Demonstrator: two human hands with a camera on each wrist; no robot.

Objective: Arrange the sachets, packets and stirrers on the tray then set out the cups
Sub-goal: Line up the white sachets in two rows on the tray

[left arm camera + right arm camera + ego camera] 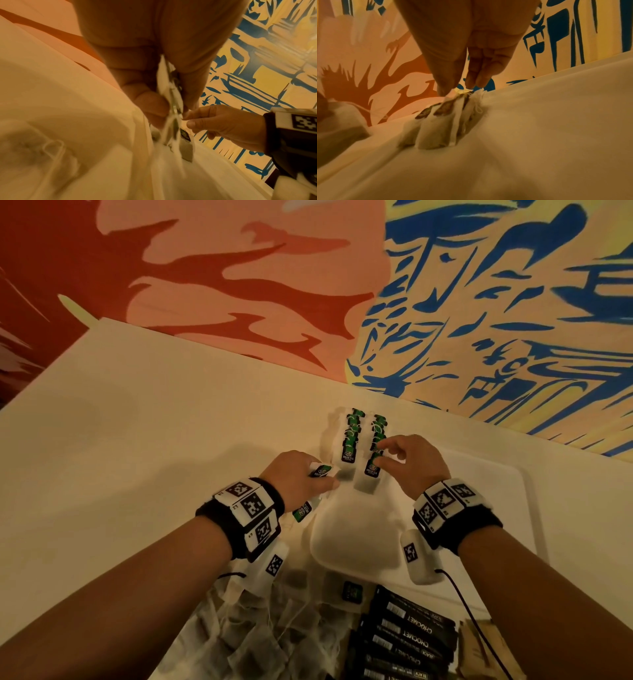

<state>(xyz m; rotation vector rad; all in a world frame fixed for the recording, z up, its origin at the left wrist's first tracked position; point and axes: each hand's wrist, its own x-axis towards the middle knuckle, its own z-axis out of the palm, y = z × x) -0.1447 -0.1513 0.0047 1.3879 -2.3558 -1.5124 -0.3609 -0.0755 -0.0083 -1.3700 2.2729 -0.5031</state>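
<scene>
**Fingers of both hands on green tea bags at the white tray**

Fingers of the right hand (409, 460) are curled, and the thumb and forefinger pinch the tag of a tea bag at the near end of the right row (375, 445). Two rows of tea bags with green tags lie side by side on the white tray (496, 484); the left row (351, 436) is just beside the right one. The left hand (296, 479) holds a small bunch of tea bags (320, 470) between thumb and curled fingers, near the rows. Closer to the person lies a loose pile of tea bags (253, 631), and beside it dark packets (407, 631) marked CHOCMET. A painted wall (479, 302) stands behind the table (137, 412).
</scene>
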